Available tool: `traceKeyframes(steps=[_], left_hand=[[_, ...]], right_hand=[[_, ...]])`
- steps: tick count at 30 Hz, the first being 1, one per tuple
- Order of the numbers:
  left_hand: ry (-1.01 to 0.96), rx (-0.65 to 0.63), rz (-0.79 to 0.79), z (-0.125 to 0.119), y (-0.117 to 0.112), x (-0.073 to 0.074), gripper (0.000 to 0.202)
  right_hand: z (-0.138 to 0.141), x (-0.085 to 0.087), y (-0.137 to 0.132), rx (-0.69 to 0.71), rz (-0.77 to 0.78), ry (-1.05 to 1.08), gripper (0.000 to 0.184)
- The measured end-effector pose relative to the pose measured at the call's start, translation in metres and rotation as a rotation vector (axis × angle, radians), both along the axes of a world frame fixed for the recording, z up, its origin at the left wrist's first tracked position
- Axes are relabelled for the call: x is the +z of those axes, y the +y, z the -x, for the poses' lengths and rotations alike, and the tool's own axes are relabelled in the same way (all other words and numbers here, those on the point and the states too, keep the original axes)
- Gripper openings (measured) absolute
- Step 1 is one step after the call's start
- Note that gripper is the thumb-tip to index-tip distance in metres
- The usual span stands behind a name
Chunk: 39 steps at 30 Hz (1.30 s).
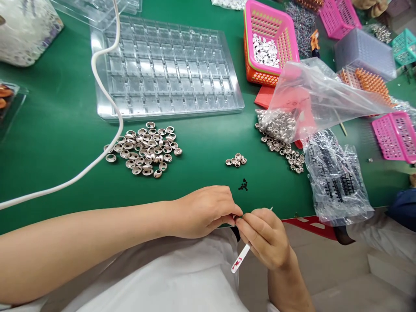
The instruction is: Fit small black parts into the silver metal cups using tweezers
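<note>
My left hand (211, 210) is closed in a pinch at the table's front edge, its fingertips meeting those of my right hand. Between them is a tiny piece, mostly hidden, that I cannot make out. My right hand (266, 238) is closed too, with a slim white stick (241, 258) with red marks held across its palm; a thin tip pokes out beyond the knuckles. Just past the hands lie a few tiny black pieces (243, 185) and a small group of silvery oval metal rings (236, 160). A larger pile of such rings (146, 147) lies to the left.
A clear compartment tray (172, 69) lies behind the ring pile, and a white cable (97, 73) crosses it. Pink baskets (271, 39) with white pieces, a bag of metal rings (277, 125) and a plastic bag of black parts (338, 182) stand on the right.
</note>
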<state>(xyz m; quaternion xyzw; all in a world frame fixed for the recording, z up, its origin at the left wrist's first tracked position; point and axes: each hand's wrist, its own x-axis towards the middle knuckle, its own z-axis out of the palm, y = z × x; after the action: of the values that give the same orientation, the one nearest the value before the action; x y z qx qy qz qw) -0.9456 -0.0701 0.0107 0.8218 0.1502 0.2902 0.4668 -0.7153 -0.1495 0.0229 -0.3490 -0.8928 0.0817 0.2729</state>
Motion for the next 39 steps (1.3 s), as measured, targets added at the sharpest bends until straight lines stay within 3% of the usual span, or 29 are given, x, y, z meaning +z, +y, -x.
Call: traceKeyframes(steps=[10, 26, 39], left_hand=[[0.006, 0.017, 0.065, -0.001, -0.01, 0.004, 0.015], [0.009, -0.004, 0.138, -0.001, -0.009, 0.006, 0.017], [-0.011, 0.009, 0.105, 0.0, -0.011, 0.008, 0.015]], right_hand=[[0.004, 0.015, 0.004, 0.091, 0.064, 0.006, 0.039], [0.005, 0.015, 0.006, 0.108, 0.05, 0.028, 0.038], [0.008, 0.02, 0.008, 0.13, 0.094, 0.03, 0.039]])
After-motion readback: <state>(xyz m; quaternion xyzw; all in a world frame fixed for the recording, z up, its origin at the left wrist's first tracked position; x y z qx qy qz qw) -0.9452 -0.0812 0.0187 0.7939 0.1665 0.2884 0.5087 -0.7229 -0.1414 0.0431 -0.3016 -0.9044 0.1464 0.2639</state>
